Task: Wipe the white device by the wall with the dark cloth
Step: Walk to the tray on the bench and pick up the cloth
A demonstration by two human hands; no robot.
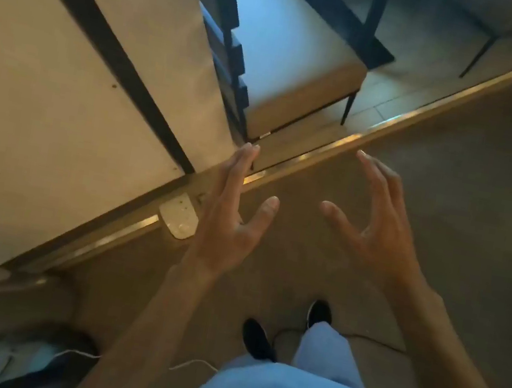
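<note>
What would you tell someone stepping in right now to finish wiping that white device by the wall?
Left hand: open, holding nothing, held out near the white device.
Right hand: open, fingers spread, holding nothing.
The white device lies on the floor at the foot of the wall.
No dark cloth is in view, so wiping is not under way.
Left: find the cloth, then wipe the device.

A tan cushioned chair (300, 76) stands beyond the brass floor strip (320, 157); my black shoes (256, 340) rest on carpet (466, 193), beside a white cable (194, 365).
</note>
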